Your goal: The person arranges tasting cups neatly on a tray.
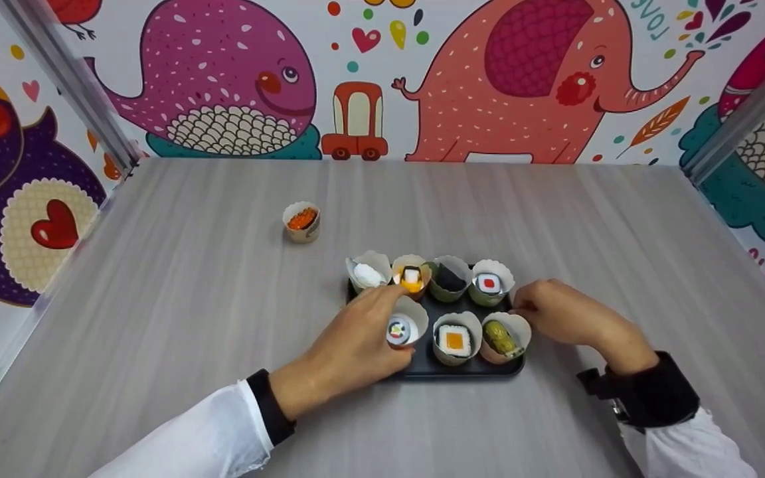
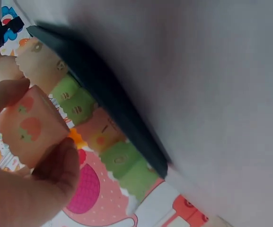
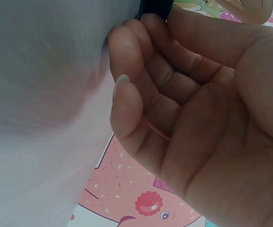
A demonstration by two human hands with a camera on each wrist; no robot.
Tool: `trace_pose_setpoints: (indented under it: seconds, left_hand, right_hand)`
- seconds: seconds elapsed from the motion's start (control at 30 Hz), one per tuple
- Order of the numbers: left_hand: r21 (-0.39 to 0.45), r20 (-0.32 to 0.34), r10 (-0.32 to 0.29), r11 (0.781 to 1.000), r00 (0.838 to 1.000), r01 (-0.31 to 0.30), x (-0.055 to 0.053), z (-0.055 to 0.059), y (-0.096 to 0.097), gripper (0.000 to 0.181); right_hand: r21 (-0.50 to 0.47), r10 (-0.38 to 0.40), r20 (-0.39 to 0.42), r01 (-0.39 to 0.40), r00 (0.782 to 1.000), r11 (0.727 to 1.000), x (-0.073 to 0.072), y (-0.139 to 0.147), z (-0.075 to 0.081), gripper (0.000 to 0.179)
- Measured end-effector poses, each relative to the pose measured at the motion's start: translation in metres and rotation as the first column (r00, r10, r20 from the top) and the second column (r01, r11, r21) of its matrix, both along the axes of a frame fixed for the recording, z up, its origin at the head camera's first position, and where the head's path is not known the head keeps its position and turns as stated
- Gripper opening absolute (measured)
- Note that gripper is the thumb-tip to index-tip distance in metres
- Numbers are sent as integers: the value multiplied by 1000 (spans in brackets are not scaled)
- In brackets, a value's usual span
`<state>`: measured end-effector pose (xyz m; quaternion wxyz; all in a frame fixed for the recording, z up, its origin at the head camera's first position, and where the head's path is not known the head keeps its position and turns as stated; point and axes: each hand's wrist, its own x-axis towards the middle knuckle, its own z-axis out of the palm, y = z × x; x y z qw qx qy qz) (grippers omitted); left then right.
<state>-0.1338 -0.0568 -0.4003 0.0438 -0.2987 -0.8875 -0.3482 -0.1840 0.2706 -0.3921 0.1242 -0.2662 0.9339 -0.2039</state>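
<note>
My left hand (image 1: pixel 349 342) pinches a paper baking cup (image 2: pixel 30 130) between thumb and fingers; a round toy sushi roll (image 1: pixel 398 330) sits inside. In the left wrist view this cup is tilted and clear of the black tray (image 2: pixel 103 90). My right hand (image 1: pixel 572 317) grips the tray's right edge with curled fingers, as the right wrist view shows beside the dark tray corner (image 3: pixel 156 9). Other cups stand on the tray: a back row with a white piece (image 1: pixel 369 275) and a red-centred roll (image 1: pixel 489 283), and in front an orange-centred roll (image 1: pixel 454 340) and a green piece (image 1: pixel 502 337).
A lone cup with orange roe sushi (image 1: pixel 302 219) stands on the grey table (image 1: pixel 190 265), behind and left of the tray. Walls with cartoon animals (image 1: pixel 528 99) border the table at the back and both sides, with metal posts (image 1: pixel 70 86) at the corners.
</note>
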Motion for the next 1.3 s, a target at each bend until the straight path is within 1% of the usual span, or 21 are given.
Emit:
trace_pose_setpoints:
  seconds: [0.17,0.3,0.6,0.8,0.97,1.13,1.2,1.3]
  left_hand:
    - [-10,4,-23,1000,1000,23,-1,-3,5,65]
    - [-16,17,-28,999,999,28,-2,-5,7,66]
    - [-64,98,-35,997,995,41,-1,-9,11,70]
    - [-96,133,-46,994,990,59,-2,-9,12,74]
    - [-115,135,-50,991,990,66,-2,-8,12,75]
    - [-94,126,-54,993,991,66,-2,-5,9,78]
    - [-72,107,-48,996,993,56,-1,-3,7,80]
    - [-16,53,-34,999,998,35,1,2,3,78]
  right_hand:
    - [-5,-5,7,5,1000,1000,1,0,0,26]
    - [2,-10,10,10,1000,1000,1,-1,0,26]
    - [-1,3,-7,-3,1000,1000,0,-1,0,25]
    - [-4,2,-7,-2,1000,1000,1,0,0,25]
    - [-2,2,-8,-2,1000,1000,0,0,0,26]
    - [-8,-1,4,1,1000,1000,0,-1,1,27]
    - [-10,-4,10,4,1000,1000,1,-1,1,28]
    - [-11,-9,18,9,1000,1000,1,-1,1,27]
